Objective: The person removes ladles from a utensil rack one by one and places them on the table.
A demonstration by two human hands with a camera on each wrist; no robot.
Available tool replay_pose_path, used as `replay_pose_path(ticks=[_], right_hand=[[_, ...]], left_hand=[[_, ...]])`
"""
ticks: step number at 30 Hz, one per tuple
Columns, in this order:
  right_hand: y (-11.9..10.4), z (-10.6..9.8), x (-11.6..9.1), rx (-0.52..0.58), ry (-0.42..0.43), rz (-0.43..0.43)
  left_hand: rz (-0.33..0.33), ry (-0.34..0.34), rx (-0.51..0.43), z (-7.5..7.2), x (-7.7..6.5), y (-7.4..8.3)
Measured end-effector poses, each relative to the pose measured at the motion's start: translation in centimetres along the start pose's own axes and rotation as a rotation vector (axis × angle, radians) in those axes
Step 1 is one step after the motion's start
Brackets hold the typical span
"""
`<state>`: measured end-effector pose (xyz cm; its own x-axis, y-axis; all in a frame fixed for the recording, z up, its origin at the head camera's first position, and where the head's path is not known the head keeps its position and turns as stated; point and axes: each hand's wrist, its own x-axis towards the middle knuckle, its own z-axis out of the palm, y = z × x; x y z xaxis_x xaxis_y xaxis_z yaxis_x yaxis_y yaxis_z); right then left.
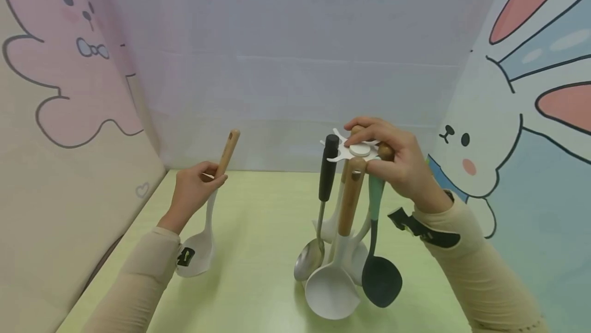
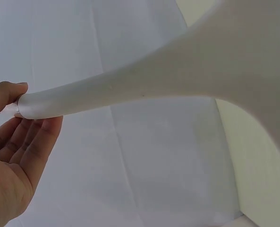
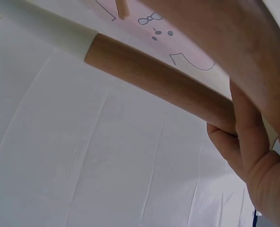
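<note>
My left hand pinches a white spatula where its wooden handle meets the white neck. The handle points up and the broad head hangs low, above or on the table; I cannot tell which. The left wrist view shows thumb and fingers on the neck of the spatula. My right hand grips the star-shaped white top of a utensil rack, fingers curled over it among the hanging handles. In the right wrist view, fingers touch a wooden handle.
From the rack hang a white ladle, a dark ladle with a green handle, a metal spoon with a black handle, and other white utensils partly hidden behind. The pale green table meets cloth walls with cartoon prints.
</note>
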<state>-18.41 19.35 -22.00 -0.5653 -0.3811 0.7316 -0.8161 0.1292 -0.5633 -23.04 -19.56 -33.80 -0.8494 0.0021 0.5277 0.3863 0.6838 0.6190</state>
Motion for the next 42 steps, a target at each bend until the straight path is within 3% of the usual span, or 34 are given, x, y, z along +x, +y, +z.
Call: replay_pose_path(ticks=[6, 17, 28, 37, 42], right_hand=[[0.1, 0.0, 0.0, -0.008, -0.004, -0.005], [0.0, 0.0, -0.1, -0.001, -0.01, 0.003], [-0.1, -0.2, 0.1, 0.008, -0.046, 0.002], [-0.4, -0.2, 0.2, -0.015, -0.053, 0.037], [-0.9, 0.1, 0.1, -0.139, -0.027, 0.053]], left_hand=[[-0.071, -0.042, 0.047, -0.5, 0.0, -2.1], [-0.141, -0.124, 0.137, -2.1, -0.3, -6.9], [-0.232, -0.234, 0.171, -3.9, -2.0, -11.8], [-0.254, -0.247, 0.189, -4.8, -3.5, -14.1], [-0.305, -0.27, 0.201, -5.1, -4.2, -14.8]])
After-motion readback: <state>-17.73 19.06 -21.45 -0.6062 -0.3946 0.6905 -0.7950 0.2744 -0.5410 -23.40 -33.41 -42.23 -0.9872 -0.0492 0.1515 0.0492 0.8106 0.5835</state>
